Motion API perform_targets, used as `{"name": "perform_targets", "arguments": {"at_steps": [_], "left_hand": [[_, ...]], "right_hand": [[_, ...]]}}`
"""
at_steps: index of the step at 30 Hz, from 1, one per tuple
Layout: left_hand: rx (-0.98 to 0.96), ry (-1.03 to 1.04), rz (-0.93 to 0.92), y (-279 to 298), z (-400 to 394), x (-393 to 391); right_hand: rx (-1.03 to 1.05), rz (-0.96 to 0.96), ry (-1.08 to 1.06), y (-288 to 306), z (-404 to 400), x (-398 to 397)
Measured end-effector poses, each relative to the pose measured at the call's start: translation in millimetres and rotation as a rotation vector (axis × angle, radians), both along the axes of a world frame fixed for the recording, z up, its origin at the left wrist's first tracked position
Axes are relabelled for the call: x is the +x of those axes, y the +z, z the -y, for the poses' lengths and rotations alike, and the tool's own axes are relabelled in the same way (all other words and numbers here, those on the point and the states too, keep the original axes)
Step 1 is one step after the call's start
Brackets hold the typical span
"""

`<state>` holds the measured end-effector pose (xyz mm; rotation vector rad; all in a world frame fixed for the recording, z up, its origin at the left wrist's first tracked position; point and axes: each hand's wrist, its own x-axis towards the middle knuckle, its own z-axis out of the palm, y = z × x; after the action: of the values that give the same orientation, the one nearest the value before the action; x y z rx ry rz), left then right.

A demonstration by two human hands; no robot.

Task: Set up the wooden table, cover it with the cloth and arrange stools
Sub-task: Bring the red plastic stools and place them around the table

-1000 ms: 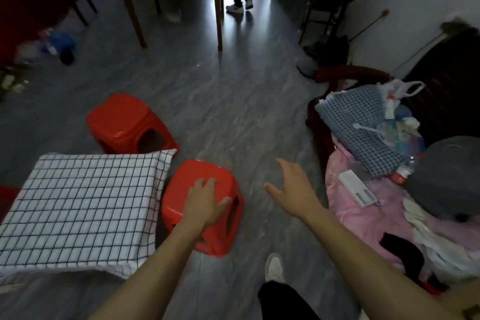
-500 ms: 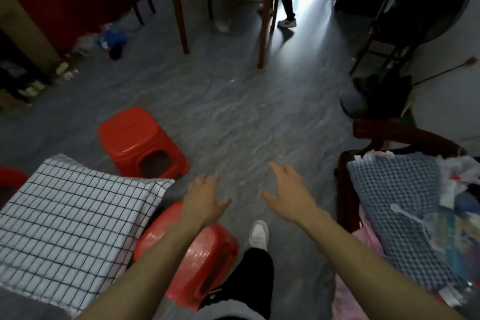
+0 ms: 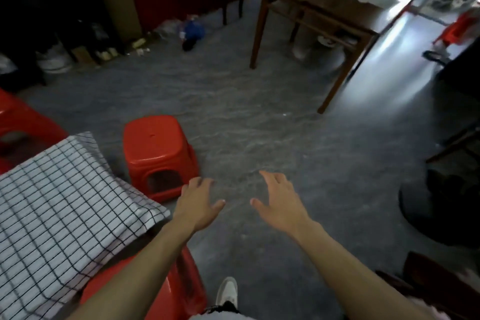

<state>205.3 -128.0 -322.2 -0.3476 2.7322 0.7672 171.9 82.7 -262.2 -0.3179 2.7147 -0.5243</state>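
The checked cloth [image 3: 65, 205] is already lying over the low surface at 8 o'clock, so covering looks done. Red stools are standing around it: one [image 3: 158, 153] at 11 o'clock of the left hand [image 3: 198, 202], one [image 3: 161, 291] under the left forearm, another [image 3: 18, 125] at far left. Both hands, left and right hand [image 3: 279, 201], are hovering with fingers spread, holding nothing; stool arranging seems nearly finished.

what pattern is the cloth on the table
White with a thin black grid check; the cloth shows clearly at lower left in the head view.
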Motion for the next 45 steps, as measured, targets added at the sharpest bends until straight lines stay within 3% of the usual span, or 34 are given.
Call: {"name": "perform_targets", "arguments": {"at_steps": [8, 18, 25, 33, 38, 45], "left_hand": [[-0.043, 0.357, 0.052, -2.5, 17.2, -5.2], [-0.019, 1.047, 0.162, 15.1, -47.1, 48.5], [-0.003, 1.405, 0.165, 11.7, -81.5, 121.2], [0.106, 1.673, 0.144, -42.4, -69.1, 186.7], [0.14, 1.762, 0.2, -73.1, -61.4, 203.3], [0.077, 1.952, 0.114, -132.3, -34.7, 213.9]], "right_hand": [[-0.095, 0.05, 0.378, -14.8, 50.7, -91.7], [-0.143, 0.083, 0.973, -27.8, 120.3, -152.5], [-0.14, 0.186, 1.325, -24.7, 182.0, -83.0], [0.004, 0.174, 1.612, -68.1, 236.9, 1.4], [0.071, 0.148, 1.728, -102.2, 279.2, 33.6], [0.129, 0.144, 1.803, -170.9, 331.7, 60.5]]}}
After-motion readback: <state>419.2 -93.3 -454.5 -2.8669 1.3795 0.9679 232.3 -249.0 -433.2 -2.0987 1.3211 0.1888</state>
